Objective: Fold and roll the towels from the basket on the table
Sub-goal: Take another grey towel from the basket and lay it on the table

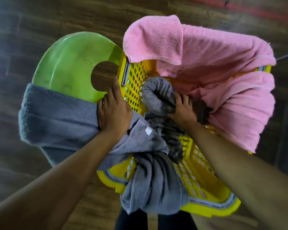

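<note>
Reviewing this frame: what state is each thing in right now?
yellow basket, upright, towels inside.
grey towel, unfolded, spilling over rim onto green seat.
pink towel, unfolded, draped over far rim.
left hand, gripping grey towel beside yellow basket.
right hand, gripping bunched grey towel inside yellow basket.

Bare left hand (114,112), bare right hand (183,108), black trousers (131,220)

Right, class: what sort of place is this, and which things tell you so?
Probably a room in a home, set up for laundry: a yellow laundry basket holds a pink towel and a grey towel, a green plastic chair stands beside it, and the floor is dark wood planks.
</note>
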Demonstrator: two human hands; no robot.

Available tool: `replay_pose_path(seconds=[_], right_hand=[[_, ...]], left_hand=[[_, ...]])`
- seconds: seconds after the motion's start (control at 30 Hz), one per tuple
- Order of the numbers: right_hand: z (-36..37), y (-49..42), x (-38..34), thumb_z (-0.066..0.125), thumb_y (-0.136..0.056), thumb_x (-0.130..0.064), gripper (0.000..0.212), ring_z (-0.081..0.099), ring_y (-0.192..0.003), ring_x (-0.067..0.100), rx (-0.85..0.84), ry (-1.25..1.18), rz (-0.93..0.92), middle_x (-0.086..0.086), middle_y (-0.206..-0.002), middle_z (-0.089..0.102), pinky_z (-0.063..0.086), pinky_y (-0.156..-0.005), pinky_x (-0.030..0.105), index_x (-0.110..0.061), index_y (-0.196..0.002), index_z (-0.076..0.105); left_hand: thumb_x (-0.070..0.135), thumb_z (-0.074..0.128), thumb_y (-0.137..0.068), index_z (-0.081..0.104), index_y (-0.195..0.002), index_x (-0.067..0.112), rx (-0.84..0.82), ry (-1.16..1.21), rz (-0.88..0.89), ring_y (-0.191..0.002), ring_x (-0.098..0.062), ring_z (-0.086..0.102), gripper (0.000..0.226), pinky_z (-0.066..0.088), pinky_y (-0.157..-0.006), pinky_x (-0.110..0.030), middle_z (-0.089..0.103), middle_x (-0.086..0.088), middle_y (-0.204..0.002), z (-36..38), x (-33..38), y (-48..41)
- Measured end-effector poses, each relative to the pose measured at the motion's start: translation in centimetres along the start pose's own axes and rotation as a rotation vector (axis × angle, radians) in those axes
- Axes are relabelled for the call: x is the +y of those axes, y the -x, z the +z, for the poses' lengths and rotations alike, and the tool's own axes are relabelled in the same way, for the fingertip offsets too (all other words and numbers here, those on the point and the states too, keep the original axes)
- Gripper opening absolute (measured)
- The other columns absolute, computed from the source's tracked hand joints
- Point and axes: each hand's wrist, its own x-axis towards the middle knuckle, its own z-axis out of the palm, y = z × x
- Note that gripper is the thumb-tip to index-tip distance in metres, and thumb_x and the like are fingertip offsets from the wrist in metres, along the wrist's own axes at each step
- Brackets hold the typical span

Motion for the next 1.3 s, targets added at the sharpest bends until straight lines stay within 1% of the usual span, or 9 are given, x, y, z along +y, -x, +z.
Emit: replay_pose_path(seconds=[0.2,0.33,0.5,0.67,0.8,0.93,1.07,1.17,1.3], right_hand=[[-5.2,11.5,-2.6,0.068,-0.087,-0.025,0.039,0.057,-0.116,0.031,-0.085,-0.407,0.028,0.017,-0.121,0.063,0.041,-0.088,0.031,-0.01,-0.122,0.061],[-5.4,18.2,-1.7,0.07,-0.085,-0.022,0.031,0.063,-0.104,0.022,-0.258,-0.517,0.022,0.013,-0.112,0.069,0.046,-0.088,0.031,-0.011,-0.114,0.067],[-3.6,22.1,1.2,0.071,-0.084,-0.025,0.029,0.064,-0.102,0.025,-0.428,-0.419,0.02,0.012,-0.107,0.07,0.047,-0.079,0.029,-0.009,-0.108,0.068],[-4.2,24.1,2.8,0.073,-0.083,-0.022,0.036,0.063,-0.105,0.025,-0.382,-0.43,-0.115,0.012,-0.111,0.068,0.05,-0.089,0.033,-0.007,-0.115,0.066],[-6.0,24.4,2.9,0.072,-0.084,-0.018,0.035,0.059,-0.097,0.018,-0.432,-0.338,-0.227,0.008,-0.109,0.066,0.045,-0.081,0.027,-0.008,-0.117,0.066],[-6.6,25.0,2.1,0.073,-0.083,-0.017,0.039,0.061,-0.106,0.025,-0.502,-0.282,-0.273,0.013,-0.116,0.066,0.049,-0.095,0.04,-0.004,-0.119,0.063],[-7.1,25.3,1.1,0.072,-0.084,-0.019,0.041,0.061,-0.11,0.027,-0.501,-0.161,-0.341,0.013,-0.118,0.065,0.047,-0.092,0.033,-0.001,-0.12,0.062],[-8.5,26.2,-0.7,0.067,-0.084,-0.015,0.03,0.062,-0.103,0.026,-0.26,-0.168,-0.482,0.013,-0.11,0.067,0.038,-0.074,0.021,-0.004,-0.113,0.066],[-10.4,27.3,-4.2,0.061,-0.083,-0.003,0.037,0.054,-0.103,0.014,-0.226,-0.295,-0.82,0.006,-0.112,0.061,0.04,-0.091,0.022,-0.006,-0.12,0.062]], left_hand=[[0.026,0.054,-0.082,0.039,-0.143,0.014,-0.012,-0.067,0.036,-0.134,-0.034,0.034,0.064,0.011,-0.115,-0.052,0.036,-0.014,-0.149,-3.6,0.6,4.3],[0.024,0.054,-0.08,0.058,-0.114,0.017,-0.036,0.039,0.05,-0.112,-0.034,0.044,0.035,0.027,-0.102,-0.052,0.054,-0.012,-0.121,-5.2,1.5,13.4],[0.024,0.052,-0.087,0.059,-0.118,0.015,-0.162,0.223,-0.215,-0.111,-0.033,0.047,0.032,0.036,-0.094,-0.05,0.053,-0.01,-0.12,-3.8,3.3,24.9],[0.012,0.062,-0.088,0.044,-0.137,0.015,0.006,0.626,-0.468,-0.124,-0.025,0.04,0.052,0.035,-0.105,-0.038,0.041,-0.008,-0.14,-1.7,6.7,30.0],[0.013,0.064,-0.087,0.058,-0.115,0.013,0.16,0.788,-0.785,-0.104,-0.026,0.057,0.028,0.047,-0.092,-0.041,0.059,-0.008,-0.112,-1.6,8.1,29.3],[0.017,0.062,-0.087,0.067,-0.097,0.016,0.169,0.738,-0.916,-0.096,-0.027,0.062,0.011,0.048,-0.088,-0.044,0.07,-0.006,-0.099,-2.1,6.7,28.6],[0.007,0.059,-0.086,0.066,-0.088,0.013,0.244,0.869,-0.835,-0.085,-0.022,0.06,0.009,0.044,-0.077,-0.028,0.066,-0.005,-0.088,-4.2,5.6,28.1],[0.002,0.054,-0.086,0.06,-0.082,0.014,0.2,0.98,-0.704,-0.066,-0.011,0.048,0.014,0.037,-0.063,-0.025,0.055,0.004,-0.069,-6.8,5.0,28.3],[0.008,0.058,-0.089,0.06,-0.081,0.014,0.119,0.971,-0.545,-0.055,-0.005,0.039,0.011,0.033,-0.055,-0.023,0.046,0.011,-0.057,-9.9,4.5,28.3]])
